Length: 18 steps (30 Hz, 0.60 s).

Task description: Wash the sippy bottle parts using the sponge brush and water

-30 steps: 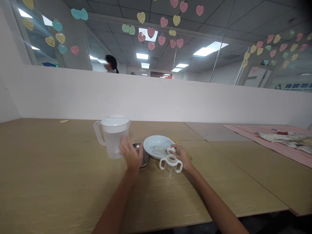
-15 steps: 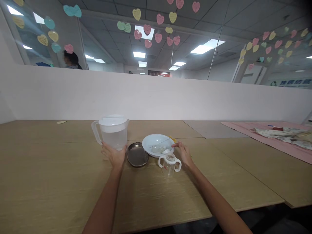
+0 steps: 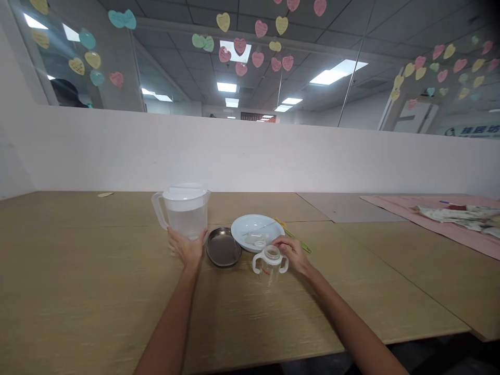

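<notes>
My left hand (image 3: pixel 187 247) is closed around the lower part of a clear lidded pitcher (image 3: pixel 186 211) with water in it, standing on the table. My right hand (image 3: pixel 292 252) has its fingers bent at the neck and right handle of a clear two-handled baby bottle (image 3: pixel 269 270), which has no cap on. Its fingertips lie by the rim of a white bowl (image 3: pixel 239 229) behind the bottle, and the grip is partly hidden. Inside the bowl are a clear piece (image 3: pixel 257 238) and a thin rod. An oval metal dish (image 3: pixel 223 249) sits between pitcher and bowl.
A green-handled tool (image 3: pixel 300 242) with a yellow end lies right of the bowl. On the far right, a pink cloth (image 3: pixel 406 213) carries crumpled fabric. A low white wall (image 3: pixel 250 156) with glass above bounds the table's (image 3: pixel 242 328) back, and the table's front edge is near me.
My right hand has come down and slightly left onto the bottle, which has shifted a little left relative to the bowl. My left hand stays at the pitcher. The view has turned slightly left.
</notes>
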{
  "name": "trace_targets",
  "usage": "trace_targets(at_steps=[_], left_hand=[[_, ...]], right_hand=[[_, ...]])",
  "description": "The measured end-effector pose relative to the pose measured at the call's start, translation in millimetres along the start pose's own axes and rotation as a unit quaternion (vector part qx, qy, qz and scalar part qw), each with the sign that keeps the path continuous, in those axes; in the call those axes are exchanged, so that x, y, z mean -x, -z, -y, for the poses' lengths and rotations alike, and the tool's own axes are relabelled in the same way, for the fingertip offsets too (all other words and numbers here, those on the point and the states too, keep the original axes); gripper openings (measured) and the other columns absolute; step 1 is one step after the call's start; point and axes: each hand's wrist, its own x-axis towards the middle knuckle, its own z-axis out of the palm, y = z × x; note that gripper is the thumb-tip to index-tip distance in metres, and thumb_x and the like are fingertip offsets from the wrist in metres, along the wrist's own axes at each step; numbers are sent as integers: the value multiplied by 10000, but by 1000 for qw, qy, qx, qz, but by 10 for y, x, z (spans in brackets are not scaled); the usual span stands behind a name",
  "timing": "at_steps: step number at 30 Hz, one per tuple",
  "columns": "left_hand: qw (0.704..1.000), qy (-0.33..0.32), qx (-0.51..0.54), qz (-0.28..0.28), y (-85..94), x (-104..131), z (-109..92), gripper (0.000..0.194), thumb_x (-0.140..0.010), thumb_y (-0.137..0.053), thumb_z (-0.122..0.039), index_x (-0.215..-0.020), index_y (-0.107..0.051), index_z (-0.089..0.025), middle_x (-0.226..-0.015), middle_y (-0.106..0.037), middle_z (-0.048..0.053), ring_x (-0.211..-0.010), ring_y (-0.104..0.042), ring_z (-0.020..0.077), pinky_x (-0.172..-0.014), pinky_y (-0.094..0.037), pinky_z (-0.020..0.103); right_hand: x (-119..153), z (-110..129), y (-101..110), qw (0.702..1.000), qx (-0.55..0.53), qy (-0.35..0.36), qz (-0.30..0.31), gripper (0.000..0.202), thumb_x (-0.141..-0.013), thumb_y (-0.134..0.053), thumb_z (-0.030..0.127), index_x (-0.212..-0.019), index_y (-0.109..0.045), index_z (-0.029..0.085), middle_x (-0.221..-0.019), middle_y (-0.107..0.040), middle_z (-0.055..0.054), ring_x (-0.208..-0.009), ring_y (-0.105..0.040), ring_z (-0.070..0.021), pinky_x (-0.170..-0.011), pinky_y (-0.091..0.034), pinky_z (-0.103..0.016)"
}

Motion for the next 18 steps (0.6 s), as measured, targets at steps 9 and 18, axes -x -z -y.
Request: trace_targets(at_steps=[9,18], left_hand=[[997,-71,2,-34,81,9,-19,1031,-609,-695,-526,-1389,-143,-138,-1368,-333,216,-1246,-340,359,-1013,-281,520],[975,-212,-70,12,144,103,-159,931,-692,-652,-393,-1399,-147,-57,-1410,-268,252,-1298,-234,382,-1055,-180,539]], right_hand=[[107,-77,-151,989,126,46,-57,382,-897,-355,402,-759,-624,169,-678,-631,-32,-628,-555,-145,-603,-399,-246],[92,-98,-114,979,183,60,-70,449,-918,-307,395,-698,-617,156,-582,-578,-32,-542,-500,-132,-552,-349,-248]])
